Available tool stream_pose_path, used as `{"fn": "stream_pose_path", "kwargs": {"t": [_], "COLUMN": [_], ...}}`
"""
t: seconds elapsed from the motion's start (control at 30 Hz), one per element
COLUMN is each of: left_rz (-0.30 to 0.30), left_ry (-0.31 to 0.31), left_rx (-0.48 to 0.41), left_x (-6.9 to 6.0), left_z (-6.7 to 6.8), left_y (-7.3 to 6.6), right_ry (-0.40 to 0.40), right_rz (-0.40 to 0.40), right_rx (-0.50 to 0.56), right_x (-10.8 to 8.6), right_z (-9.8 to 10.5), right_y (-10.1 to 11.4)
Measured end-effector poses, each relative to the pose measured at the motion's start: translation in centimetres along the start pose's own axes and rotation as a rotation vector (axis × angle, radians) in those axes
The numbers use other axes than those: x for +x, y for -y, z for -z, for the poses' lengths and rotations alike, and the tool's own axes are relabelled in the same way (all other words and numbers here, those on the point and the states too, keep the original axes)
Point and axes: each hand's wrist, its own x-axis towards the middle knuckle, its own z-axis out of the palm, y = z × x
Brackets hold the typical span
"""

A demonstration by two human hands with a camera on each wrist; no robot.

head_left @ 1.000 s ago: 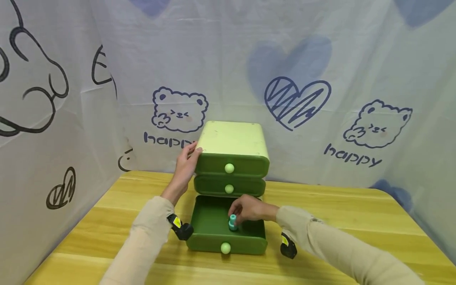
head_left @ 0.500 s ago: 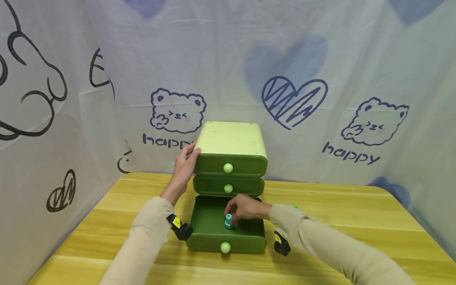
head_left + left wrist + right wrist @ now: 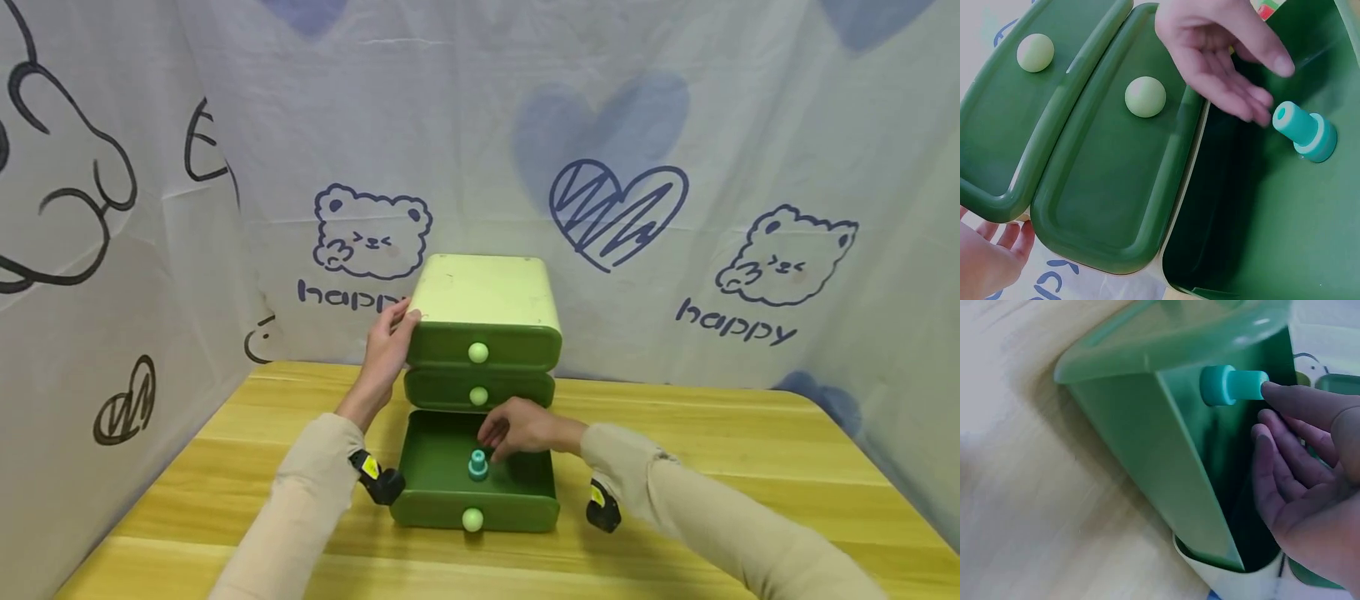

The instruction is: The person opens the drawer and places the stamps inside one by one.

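A small teal stepped cylinder [image 3: 477,467], with a wide base and a narrower hollow stem, stands upright inside the pulled-out bottom drawer [image 3: 513,514]. Just right of and behind it hovers my right hand [image 3: 522,428], fingers loosely bent and apart, holding nothing. In the right wrist view the index fingertip overlaps the stem's end, but the left wrist view shows a gap. My left hand [image 3: 386,346] rests along the left side of the green drawer cabinet [image 3: 487,292], its thumb by the top front edge. The left wrist view shows its fingers [image 3: 1021,244] against the cabinet's side.
The upper drawer [image 3: 442,346] and middle drawer [image 3: 442,387] are closed, each with a pale round knob. Beneath the cabinet is a wood-grain table [image 3: 675,500]. A printed cloth [image 3: 480,125] hangs behind. A small red and green item [image 3: 1265,10] shows past the right hand.
My right hand has let go of the teal cylinder and drawn slightly back and right. The cylinder stands a little left of where it was. My left hand stays on the cabinet.
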Motion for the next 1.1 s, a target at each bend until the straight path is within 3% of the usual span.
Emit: {"fn": "stream_pose_path", "kwargs": {"t": [0.23, 0.7, 0.9, 1.1], "left_rz": [-0.004, -0.004, -0.002, -0.002], "left_ry": [-0.006, -0.017, -0.020, -0.032], "left_rx": [0.006, -0.010, -0.020, -0.022], "left_x": [0.1, 0.0, 0.1, 0.1], "left_z": [0.0, -0.2, -0.3, -0.4], "left_y": [0.0, 0.0, 0.0, 0.1], "right_ry": [-0.025, -0.243, -0.330, -0.459], "right_rz": [0.022, -0.023, -0.070, -0.149], "right_rx": [-0.009, 0.045, 0.016, 0.063], "right_x": [-1.8, -6.1, -7.8, -9.4], "right_z": [1.0, 5.4, 6.2, 5.4], "right_y": [-0.3, -1.3, -3.1, -6.1]}}
